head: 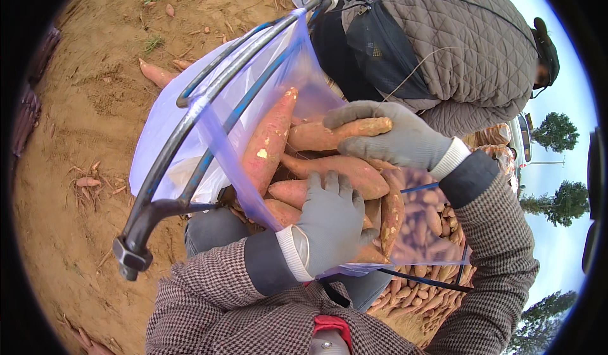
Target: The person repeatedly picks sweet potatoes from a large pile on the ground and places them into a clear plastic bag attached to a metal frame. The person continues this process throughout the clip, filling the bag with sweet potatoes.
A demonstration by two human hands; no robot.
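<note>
A purple translucent plastic bag (166,131) hangs open on a metal rod frame (223,82), with several sweet potatoes inside. My right hand (394,134), in a grey knit glove, grips a tan-orange sweet potato (311,135) at the top of the pile. Gloved likewise, my left hand (332,222) lies back-up on the pile, its fingertips against a pinkish sweet potato (351,169) and its thumb apart. A large red sweet potato (270,141) leans along the bag's side near the frame. The palm of my left hand is hidden.
A co-worker in a quilted jacket (465,46) bends close beyond the bag. A heap of sweet potatoes (408,298) lies on the ground at lower right. Loose sweet potatoes (156,73) lie on the sandy soil (95,117). The frame ends in a hex bolt (133,255).
</note>
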